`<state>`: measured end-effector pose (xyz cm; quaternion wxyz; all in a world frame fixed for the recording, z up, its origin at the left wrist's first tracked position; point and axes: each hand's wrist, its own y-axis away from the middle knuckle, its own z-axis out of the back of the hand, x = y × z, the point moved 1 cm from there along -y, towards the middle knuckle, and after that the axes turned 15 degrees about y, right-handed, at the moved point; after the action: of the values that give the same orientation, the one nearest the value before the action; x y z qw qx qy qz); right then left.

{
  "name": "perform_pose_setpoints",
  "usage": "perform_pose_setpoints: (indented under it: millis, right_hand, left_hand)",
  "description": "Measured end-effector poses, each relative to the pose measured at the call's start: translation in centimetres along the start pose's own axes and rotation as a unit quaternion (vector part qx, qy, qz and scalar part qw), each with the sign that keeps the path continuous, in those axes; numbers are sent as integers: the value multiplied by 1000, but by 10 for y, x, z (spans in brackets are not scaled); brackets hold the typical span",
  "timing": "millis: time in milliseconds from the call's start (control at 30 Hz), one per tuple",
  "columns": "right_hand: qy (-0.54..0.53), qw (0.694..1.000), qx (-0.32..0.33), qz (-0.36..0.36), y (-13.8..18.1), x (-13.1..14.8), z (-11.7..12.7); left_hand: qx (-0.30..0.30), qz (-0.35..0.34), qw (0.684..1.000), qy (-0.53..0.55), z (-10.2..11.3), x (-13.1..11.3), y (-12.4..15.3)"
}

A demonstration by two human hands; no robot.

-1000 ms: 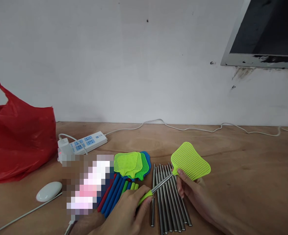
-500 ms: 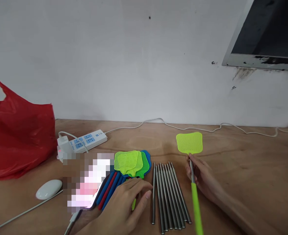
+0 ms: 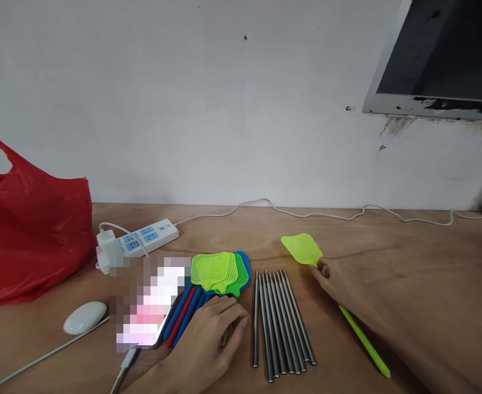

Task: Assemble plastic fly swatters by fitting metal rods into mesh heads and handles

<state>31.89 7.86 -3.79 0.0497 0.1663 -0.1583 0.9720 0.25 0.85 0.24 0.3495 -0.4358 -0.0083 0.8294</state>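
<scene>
My right hand (image 3: 339, 285) is closed around the rod of an assembled yellow-green fly swatter (image 3: 302, 248), just below its mesh head. The swatter's green handle (image 3: 365, 342) lies low over the wooden table, pointing toward me on the right. My left hand (image 3: 208, 339) rests palm down with curled fingers on the pile of blue, red and green handles (image 3: 183, 317), touching a green one. Several bare metal rods (image 3: 279, 320) lie side by side between my hands. A stack of green and blue swatter heads (image 3: 220, 272) sits above the handles.
A blurred phone (image 3: 150, 306) with a cable lies left of the handles. A white power strip (image 3: 140, 239), a white oval device (image 3: 85, 317) and a red plastic bag (image 3: 27, 235) are further left. A white cord (image 3: 306, 213) runs along the wall; a dark window frame (image 3: 441, 65) is upper right.
The left hand let go of the swatter's handle and dropped onto the pile of handles. The right hand swung the assembled swatter to the right and lowered it toward the table.
</scene>
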Motion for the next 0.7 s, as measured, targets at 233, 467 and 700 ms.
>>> perform_pose_setpoints:
  millis: [233, 467, 700]
  right_hand:
    - [182, 983, 1, 0, 1, -10, 1]
    - [229, 973, 3, 21, 4, 3, 18]
    - [89, 973, 72, 202, 29, 41, 21]
  left_hand:
    - [-17, -8, 1000, -15, 0, 0, 2]
    - [-83, -46, 992, -78, 4, 7, 4]
    - [-146, -26, 970, -194, 15, 25, -2]
